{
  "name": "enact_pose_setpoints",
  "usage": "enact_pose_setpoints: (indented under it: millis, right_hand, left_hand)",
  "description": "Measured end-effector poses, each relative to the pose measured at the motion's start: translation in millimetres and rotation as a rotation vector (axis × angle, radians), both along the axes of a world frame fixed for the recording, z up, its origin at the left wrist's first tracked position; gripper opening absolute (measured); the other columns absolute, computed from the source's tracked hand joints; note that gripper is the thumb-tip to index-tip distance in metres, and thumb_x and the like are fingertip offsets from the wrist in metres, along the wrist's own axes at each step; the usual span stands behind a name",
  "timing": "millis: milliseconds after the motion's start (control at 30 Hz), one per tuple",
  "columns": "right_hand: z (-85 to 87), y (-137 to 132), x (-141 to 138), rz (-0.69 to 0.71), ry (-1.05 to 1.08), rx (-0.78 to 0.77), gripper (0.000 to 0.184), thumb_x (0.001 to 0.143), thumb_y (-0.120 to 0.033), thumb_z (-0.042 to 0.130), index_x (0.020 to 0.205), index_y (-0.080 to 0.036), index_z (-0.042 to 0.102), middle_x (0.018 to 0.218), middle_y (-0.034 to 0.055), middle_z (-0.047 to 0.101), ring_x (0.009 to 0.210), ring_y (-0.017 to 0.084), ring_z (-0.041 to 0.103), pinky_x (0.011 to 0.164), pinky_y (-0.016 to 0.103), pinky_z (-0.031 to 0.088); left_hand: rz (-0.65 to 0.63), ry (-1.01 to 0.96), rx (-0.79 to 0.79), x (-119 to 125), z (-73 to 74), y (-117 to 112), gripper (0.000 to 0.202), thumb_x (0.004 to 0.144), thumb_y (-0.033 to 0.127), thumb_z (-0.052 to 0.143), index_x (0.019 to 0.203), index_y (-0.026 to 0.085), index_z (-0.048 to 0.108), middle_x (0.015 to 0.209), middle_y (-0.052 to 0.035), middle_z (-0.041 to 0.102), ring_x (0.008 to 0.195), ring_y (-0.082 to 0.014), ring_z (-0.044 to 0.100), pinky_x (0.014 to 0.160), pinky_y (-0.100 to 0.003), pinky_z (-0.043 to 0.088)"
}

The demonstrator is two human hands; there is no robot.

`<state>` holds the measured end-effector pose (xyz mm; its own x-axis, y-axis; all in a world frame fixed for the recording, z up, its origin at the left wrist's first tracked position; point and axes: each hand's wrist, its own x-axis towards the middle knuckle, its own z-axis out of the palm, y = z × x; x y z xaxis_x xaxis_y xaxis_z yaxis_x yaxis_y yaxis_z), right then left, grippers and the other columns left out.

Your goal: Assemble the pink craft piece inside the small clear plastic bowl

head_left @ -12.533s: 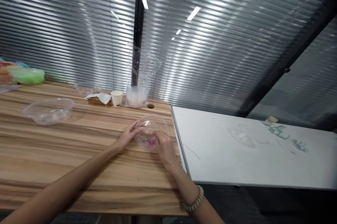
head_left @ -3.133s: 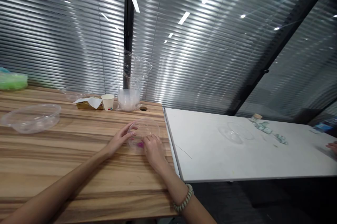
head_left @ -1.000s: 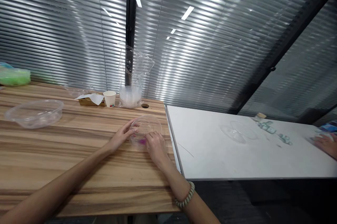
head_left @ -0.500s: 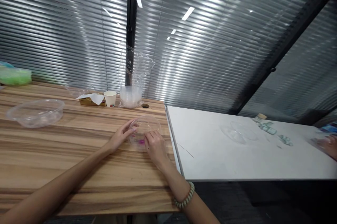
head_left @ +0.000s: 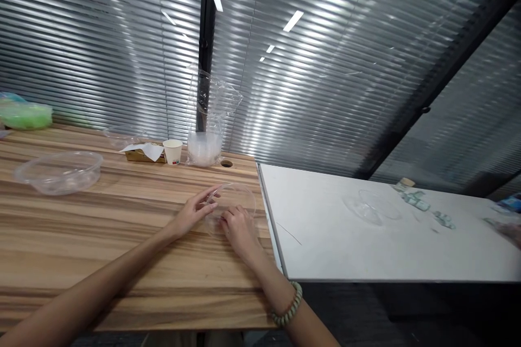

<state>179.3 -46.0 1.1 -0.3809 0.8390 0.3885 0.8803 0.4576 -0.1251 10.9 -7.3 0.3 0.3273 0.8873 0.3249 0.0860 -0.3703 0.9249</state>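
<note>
A round clear plastic bowl [head_left: 247,195] sits on the wooden table before me, close to the white table's edge. My left hand [head_left: 194,214] holds its left rim, with the thumb and fingers around the edge. My right hand [head_left: 240,230] is over the bowl, its fingers bent and pressed together. A tiny trace of pink shows at the right fingertips, but what they hold is hidden. A beaded bracelet [head_left: 288,306] circles my right wrist.
At left stands a larger clear basin [head_left: 67,187]. Along the back are a gold box [head_left: 138,156] with white paper, a paper cup [head_left: 173,152] and bagged clear bowls [head_left: 203,149]. A thin wire [head_left: 288,233] lies on the white table [head_left: 325,249]; another person's blurred hand [head_left: 513,232] is far right.
My right hand's fingers have closed over the bright pink piece, which has nearly gone from sight. My left hand stays at the bowl's rim. The view has shifted slightly.
</note>
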Motion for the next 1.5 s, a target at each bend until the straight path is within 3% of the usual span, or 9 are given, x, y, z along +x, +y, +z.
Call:
enact_pose_setpoints:
  millis: [600,933,1100,1200,1333,1400,1500]
  right_hand:
    - [-7.6,7.7,1.5,-0.013,0.014,-0.022,0.017,0.088,-0.014,0.049,0.088,-0.018,0.066,0.091,0.0059,0.065,0.091,0.021,0.056,0.076,0.03,0.042]
    - [-8.2,10.6,6.0,0.038,0.268,0.207,0.019,0.091,-0.013,0.045,0.086,-0.017,0.063,0.085,0.0049,0.063,0.081,0.018,0.057,0.072,0.028,0.044]
    - [-9.0,9.2,8.3,0.059,0.356,0.309,0.02,0.09,-0.011,0.043,0.088,-0.017,0.062,0.085,0.0052,0.065,0.082,0.018,0.057,0.073,0.029,0.045]
    - [-7.5,7.8,8.9,0.079,0.383,0.348,0.019,0.09,-0.011,0.043,0.086,-0.017,0.061,0.084,0.0052,0.065,0.081,0.018,0.057,0.073,0.029,0.045]
    - [-4.5,6.6,8.4,0.091,0.424,0.407,0.018,0.09,-0.013,0.042,0.086,-0.017,0.06,0.084,0.006,0.065,0.08,0.018,0.057,0.073,0.03,0.046]
    - [-3.4,6.0,8.0,0.084,0.446,0.428,0.017,0.091,-0.015,0.043,0.087,-0.016,0.06,0.083,0.0064,0.065,0.08,0.018,0.058,0.072,0.03,0.047]
    - [-2.5,5.1,7.8,0.082,0.461,0.447,0.016,0.091,-0.016,0.043,0.088,-0.016,0.059,0.081,0.0065,0.065,0.078,0.018,0.058,0.07,0.03,0.046]
  left_hand:
    - [-0.012,-0.027,-0.028,5.2,2.9,-3.3,0.055,0.078,0.042,0.062,0.129,0.023,0.051,0.127,-0.008,0.055,0.109,-0.0254,0.055,0.086,-0.033,0.048]
    - [0.018,-0.133,-0.148,6.9,1.5,-0.1,0.059,0.078,0.043,0.062,0.131,0.019,0.049,0.118,-0.0088,0.061,0.11,-0.0276,0.053,0.074,-0.029,0.051]
    - [0.052,-0.203,-0.231,6.9,6.1,0.3,0.063,0.077,0.045,0.063,0.132,0.019,0.047,0.124,-0.0093,0.058,0.102,-0.0272,0.058,0.067,-0.028,0.052]
    - [0.078,-0.224,-0.25,6.9,10.7,-0.9,0.062,0.077,0.045,0.063,0.131,0.019,0.049,0.129,-0.0086,0.056,0.108,-0.0284,0.056,0.072,-0.03,0.052]
    - [0.104,-0.257,-0.228,6.0,13.4,-0.5,0.053,0.077,0.043,0.064,0.122,0.017,0.057,0.129,-0.0079,0.056,0.121,-0.0278,0.048,0.089,-0.031,0.046]
    - [0.096,-0.302,-0.265,5.1,12.3,1.0,0.055,0.077,0.045,0.063,0.123,0.016,0.056,0.126,-0.0102,0.059,0.116,-0.0284,0.052,0.086,-0.032,0.048]
    - [0.09,-0.344,-0.372,3.9,9.9,3.4,0.06,0.076,0.046,0.063,0.128,0.018,0.052,0.115,-0.0111,0.064,0.093,-0.0252,0.064,0.069,-0.03,0.052]
